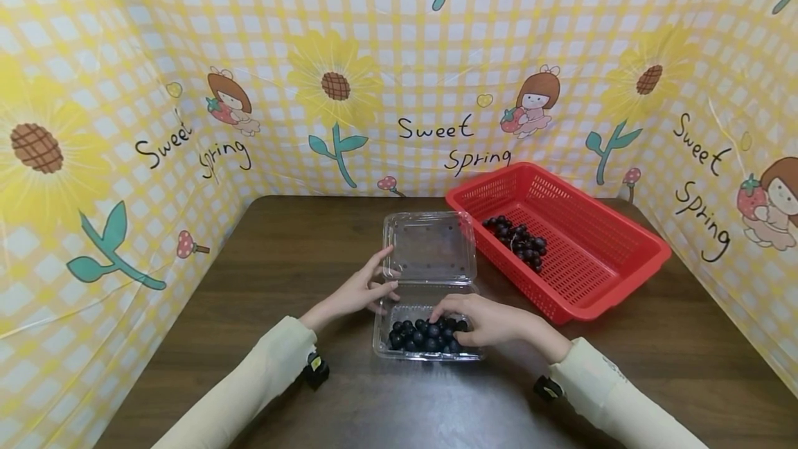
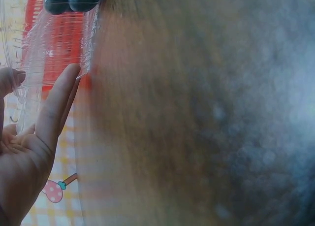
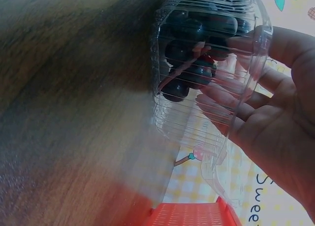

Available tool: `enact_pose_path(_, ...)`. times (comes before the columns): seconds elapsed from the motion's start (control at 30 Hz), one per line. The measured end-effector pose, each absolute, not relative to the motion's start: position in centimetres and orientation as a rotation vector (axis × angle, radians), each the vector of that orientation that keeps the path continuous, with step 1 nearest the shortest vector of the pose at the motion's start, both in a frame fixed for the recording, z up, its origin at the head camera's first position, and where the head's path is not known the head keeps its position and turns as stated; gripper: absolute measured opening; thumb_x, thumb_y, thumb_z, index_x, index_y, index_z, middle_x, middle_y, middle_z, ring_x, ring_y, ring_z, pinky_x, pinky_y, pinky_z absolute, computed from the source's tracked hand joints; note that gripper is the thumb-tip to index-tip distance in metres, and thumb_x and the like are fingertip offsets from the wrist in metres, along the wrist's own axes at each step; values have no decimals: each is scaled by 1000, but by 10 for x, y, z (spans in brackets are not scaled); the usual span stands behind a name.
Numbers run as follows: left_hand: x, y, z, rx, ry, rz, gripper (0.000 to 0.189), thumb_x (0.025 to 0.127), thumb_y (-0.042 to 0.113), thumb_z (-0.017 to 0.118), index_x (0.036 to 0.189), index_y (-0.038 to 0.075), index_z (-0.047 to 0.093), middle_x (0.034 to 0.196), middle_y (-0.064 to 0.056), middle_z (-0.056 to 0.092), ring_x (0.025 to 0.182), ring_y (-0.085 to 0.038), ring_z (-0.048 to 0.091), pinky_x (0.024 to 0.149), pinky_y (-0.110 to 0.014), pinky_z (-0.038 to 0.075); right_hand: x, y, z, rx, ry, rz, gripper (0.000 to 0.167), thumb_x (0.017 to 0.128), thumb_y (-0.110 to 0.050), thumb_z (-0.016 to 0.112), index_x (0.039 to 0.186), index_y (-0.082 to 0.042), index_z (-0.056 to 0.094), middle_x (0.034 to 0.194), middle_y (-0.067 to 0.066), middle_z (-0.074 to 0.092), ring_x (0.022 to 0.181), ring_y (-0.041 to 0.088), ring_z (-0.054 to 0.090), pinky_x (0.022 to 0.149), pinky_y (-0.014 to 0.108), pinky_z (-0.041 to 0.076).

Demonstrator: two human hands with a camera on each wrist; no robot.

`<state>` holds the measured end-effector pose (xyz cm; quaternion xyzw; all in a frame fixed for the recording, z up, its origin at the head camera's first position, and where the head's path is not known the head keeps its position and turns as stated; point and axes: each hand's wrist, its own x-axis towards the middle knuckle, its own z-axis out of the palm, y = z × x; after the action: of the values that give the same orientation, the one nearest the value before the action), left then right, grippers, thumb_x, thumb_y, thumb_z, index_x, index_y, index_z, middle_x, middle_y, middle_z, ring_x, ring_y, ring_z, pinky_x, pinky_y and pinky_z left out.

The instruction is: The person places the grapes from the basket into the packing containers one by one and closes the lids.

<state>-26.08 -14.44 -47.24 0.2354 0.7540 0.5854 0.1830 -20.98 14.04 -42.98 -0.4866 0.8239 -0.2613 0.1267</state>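
Observation:
A clear plastic clamshell box [image 1: 377, 338] stands on the table with its lid [image 1: 429, 251] hinged back. Inside the base lies a bunch of dark grapes [image 1: 433, 331]; its reddish stem [image 3: 184, 68] shows through the wall in the right wrist view. My right hand [image 1: 483, 317] reaches over the box's right rim, fingers and thumb bent around grapes at that end. At the left side near the hinge, my left hand [image 1: 358, 289] touches the box with fingers spread and fairly straight. Its thumb lies at the rim.
A red plastic basket [image 1: 605, 248] stands at the back right, beside the lid, with another bunch of dark grapes [image 1: 517, 240] in it. Yellow checked cloth [image 1: 280, 102] walls the brown wooden table [image 1: 299, 234] at the back and both sides.

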Motion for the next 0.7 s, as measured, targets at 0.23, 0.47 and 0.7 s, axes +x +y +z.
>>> enact_pose_path(0.23, -261, -145, -474, 663, 2120, 1655, 76, 94, 17, 55, 148, 34, 5, 133, -20, 44, 95, -35, 64, 62, -44, 59, -208, 140, -429, -1464, 2384, -776, 38, 82, -3, 60, 119, -12, 56, 118, -1, 58, 112, 11, 54, 95, 31, 48)
enact_pose_path(0.47, -261, -145, -473, 676, 2127, 1649, 75, 95, 16, 54, 149, 32, 5, 133, -21, 44, 96, -38, 63, 62, -45, 59, -208, 140, -429, -1473, 2385, -769, 38, 83, -5, 59, 119, -11, 56, 118, -1, 58, 112, 10, 53, 95, 28, 48)
enact_pose_path(0.7, -261, -144, -473, 660, 2125, 1644, 75, 95, 17, 54, 148, 34, 5, 133, -19, 44, 96, -36, 63, 63, -44, 59, -211, 142, -427, -1464, 2390, -777, 37, 83, -6, 59, 120, -11, 56, 119, -2, 58, 113, 11, 53, 97, 29, 47)
